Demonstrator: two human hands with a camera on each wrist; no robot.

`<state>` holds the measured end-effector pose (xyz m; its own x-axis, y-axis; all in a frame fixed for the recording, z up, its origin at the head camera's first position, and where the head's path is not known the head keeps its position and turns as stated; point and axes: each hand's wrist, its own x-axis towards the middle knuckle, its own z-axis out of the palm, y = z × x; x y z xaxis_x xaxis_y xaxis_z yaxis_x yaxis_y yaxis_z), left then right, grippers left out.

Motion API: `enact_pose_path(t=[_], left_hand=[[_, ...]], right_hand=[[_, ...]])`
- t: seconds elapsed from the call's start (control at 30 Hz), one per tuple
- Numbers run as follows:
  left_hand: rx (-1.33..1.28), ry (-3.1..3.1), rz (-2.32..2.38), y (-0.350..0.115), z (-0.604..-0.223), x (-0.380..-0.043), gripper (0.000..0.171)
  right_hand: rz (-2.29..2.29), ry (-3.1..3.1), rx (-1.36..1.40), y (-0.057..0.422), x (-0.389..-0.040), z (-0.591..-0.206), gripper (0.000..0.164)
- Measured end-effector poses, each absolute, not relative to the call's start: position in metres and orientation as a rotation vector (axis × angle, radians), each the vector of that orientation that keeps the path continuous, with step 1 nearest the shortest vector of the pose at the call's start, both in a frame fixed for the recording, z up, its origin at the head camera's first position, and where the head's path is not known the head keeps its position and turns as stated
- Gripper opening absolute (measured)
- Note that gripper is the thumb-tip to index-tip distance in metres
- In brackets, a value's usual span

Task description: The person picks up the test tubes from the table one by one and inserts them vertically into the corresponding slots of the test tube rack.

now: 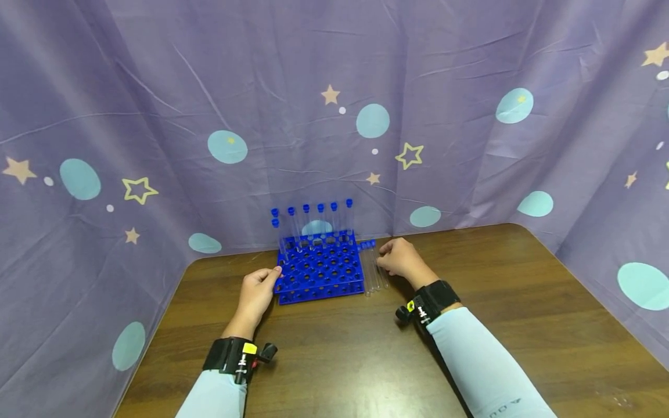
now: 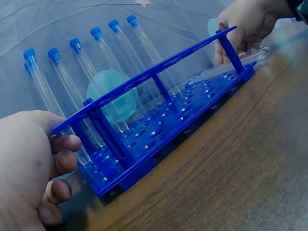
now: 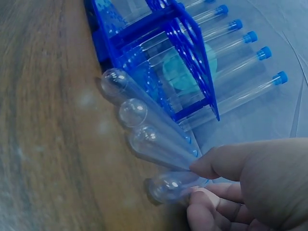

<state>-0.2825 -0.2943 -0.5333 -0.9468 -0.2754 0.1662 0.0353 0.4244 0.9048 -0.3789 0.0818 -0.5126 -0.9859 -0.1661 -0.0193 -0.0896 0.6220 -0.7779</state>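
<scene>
My left hand (image 1: 257,292) grips the left front corner of a blue test tube rack (image 1: 320,288), thumb on the upper plate and fingers curled below it in the left wrist view. Several clear test tubes with blue caps (image 2: 96,33) stand in the rack, along its back row and left side. Right of the rack, my right hand (image 1: 403,259) pinches the outermost lying test tube (image 3: 168,185) between thumb and fingers. Beside it several more capped tubes (image 3: 137,111) lie on the table, rounded ends toward me. The pinched tube's cap end is hidden behind the hand.
The brown wooden table (image 1: 334,360) holds the rack near its back edge. A purple curtain (image 1: 292,116) with stars and teal spots hangs close behind. The rack's front holes (image 1: 321,276) hold no tubes. Something small and transparent (image 1: 619,400) lies at the table's lower right.
</scene>
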Motion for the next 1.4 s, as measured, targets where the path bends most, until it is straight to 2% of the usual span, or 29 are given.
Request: enact_pose_path(t=[0.3,0.9,1.4], left_hand=[[0.233,-2.393,-1.524,-0.2945,-0.5338,-0.2819,0.044],[0.181,-2.417,-1.504,-0.2951,-0.534,-0.2823,0.047],[0.192,-2.402,-1.497,-0.2951,-0.5342,-0.2822,0.047]], right_hand=[[-1.279,2.77,-0.189,0.0812,-0.3808,-0.5152,0.034],[-1.142,2.839,-0.223,0.0868,-0.381,-0.5146,0.05],[-1.202,2.804,-0.195,0.087,-0.3835,-0.5189,0.05]])
